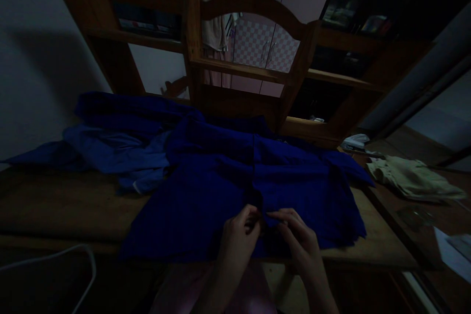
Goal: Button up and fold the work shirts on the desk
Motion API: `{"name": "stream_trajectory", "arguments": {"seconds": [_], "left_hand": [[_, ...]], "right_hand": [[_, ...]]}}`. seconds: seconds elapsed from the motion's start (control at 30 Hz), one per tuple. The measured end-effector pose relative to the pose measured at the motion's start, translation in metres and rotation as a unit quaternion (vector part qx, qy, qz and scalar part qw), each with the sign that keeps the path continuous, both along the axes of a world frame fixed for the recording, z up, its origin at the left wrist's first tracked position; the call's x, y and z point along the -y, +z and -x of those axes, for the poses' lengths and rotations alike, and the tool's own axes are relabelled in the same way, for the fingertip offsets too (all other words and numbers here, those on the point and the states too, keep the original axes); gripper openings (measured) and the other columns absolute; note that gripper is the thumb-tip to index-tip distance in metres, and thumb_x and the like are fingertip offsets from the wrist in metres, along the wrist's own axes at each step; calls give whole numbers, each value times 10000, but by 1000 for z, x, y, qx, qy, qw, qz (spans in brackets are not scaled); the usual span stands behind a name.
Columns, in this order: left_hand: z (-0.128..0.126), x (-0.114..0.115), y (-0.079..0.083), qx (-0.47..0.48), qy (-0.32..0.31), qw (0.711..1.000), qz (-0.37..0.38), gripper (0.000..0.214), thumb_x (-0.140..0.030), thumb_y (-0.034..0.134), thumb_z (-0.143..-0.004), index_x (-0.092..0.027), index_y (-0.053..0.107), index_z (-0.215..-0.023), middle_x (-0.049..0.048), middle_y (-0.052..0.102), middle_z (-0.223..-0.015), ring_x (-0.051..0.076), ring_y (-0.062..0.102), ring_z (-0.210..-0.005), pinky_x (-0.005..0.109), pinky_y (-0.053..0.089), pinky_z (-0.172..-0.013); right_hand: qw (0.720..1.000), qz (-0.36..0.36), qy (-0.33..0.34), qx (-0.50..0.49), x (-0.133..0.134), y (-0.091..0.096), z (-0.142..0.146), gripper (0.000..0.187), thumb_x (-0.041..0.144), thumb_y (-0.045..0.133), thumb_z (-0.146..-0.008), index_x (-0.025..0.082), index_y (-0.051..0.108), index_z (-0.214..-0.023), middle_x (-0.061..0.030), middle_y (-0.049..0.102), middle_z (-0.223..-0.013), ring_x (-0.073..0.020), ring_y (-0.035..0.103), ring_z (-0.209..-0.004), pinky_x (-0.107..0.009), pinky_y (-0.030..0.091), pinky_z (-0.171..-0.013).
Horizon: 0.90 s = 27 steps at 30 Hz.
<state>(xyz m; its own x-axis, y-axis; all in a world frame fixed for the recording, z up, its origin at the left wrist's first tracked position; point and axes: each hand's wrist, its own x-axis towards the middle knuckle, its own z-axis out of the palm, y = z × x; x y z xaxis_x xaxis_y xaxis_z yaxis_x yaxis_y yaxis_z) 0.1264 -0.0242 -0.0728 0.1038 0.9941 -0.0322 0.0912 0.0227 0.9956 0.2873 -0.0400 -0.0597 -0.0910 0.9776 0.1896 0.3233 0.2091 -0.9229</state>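
A dark blue garment lies spread on a wooden table, its front opening running down the middle. My left hand and my right hand meet at the lower end of that opening near the hem. Both have their fingers pinched together on the blue fabric at the edges of the opening. The light is dim, so any button or fastener between the fingers is too small to make out.
More blue cloth is heaped at the back left. A wooden shelf unit stands behind the table. A beige cloth lies on a surface to the right, with paper nearby. A white cable curves at the lower left.
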Motion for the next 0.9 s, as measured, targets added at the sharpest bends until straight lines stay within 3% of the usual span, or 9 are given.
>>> {"name": "stream_trajectory", "arguments": {"seconds": [0.33,0.57,0.9], "left_hand": [[10,0,8,40,-18,999,-17,106,-193,510,-827,-200,588,-898,29,700,-953,154,669,-872,235,527,-780],[11,1,9,51,-22,998,-12,110,-177,527,-817,-194,593,-904,26,696,-950,159,664,-889,255,524,-818],[11,5,7,-1,-13,998,-63,160,-145,505,-823,-219,615,-913,-12,690,-923,132,660,-864,230,528,-801]], "right_hand": [[998,-43,-38,37,12,4,14,214,274,507,-936,227,650,-1088,-55,591,-1029,-183,564,-962,-275,429,-810],[991,-102,-73,56,9,3,20,103,225,562,-903,218,657,-944,-36,625,-921,-177,596,-873,-274,454,-757],[983,-125,-64,120,9,6,21,251,199,556,-906,260,646,-1132,-48,583,-1011,-166,586,-933,-262,471,-793]]}}
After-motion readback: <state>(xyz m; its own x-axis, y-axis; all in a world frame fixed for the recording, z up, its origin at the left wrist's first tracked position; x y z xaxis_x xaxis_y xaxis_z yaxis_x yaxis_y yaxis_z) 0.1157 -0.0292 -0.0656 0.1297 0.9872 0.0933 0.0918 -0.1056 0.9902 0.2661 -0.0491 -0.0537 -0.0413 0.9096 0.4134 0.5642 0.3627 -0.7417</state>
